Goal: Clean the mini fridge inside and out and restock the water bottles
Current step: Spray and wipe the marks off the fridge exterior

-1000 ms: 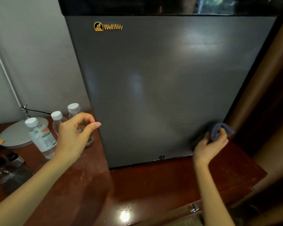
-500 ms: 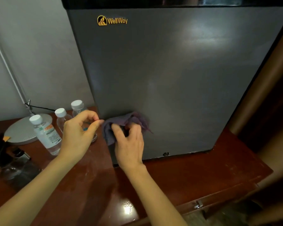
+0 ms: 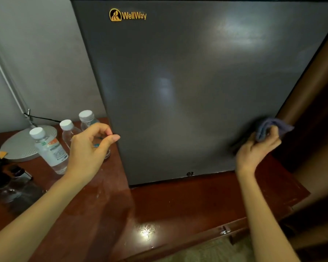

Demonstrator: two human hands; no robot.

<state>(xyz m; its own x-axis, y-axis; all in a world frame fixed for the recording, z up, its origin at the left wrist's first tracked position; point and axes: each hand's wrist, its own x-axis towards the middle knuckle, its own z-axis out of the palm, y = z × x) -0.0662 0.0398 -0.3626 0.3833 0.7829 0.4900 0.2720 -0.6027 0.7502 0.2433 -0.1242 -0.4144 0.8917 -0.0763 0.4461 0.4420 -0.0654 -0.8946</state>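
1. The fridge point(image 3: 197, 91) carries a yellow emblem with the word "WellWay" point(image 3: 128, 15) at the upper left of its dark grey door; no other writing shows on it.
2. The fridge stands upright on the red-brown table point(image 3: 187, 201), long axis vertical; its door is closed and faces the camera.
3. The right hand point(image 3: 254, 150) holds a bunched blue-grey cloth point(image 3: 269, 127) against the door's lower right corner; its grip is closed round the cloth, fingers curled over the folds.
4. The left hand point(image 3: 87, 148) hovers by the door's lower left edge; its grip holds nothing, fingers loosely curled, thumb tip close to the door edge; whether it touches cannot be told.
5. Three water bottles stand upright on the table left of the fridge, white caps up: the front bottle point(image 3: 49, 150) has a label with orange and green print too small to read; the middle bottle point(image 3: 67, 129) and the rear bottle point(image 3: 87, 119) stand partly behind the left hand.
6. A round grey disc point(image 3: 17, 146) lies on the table behind the bottles.
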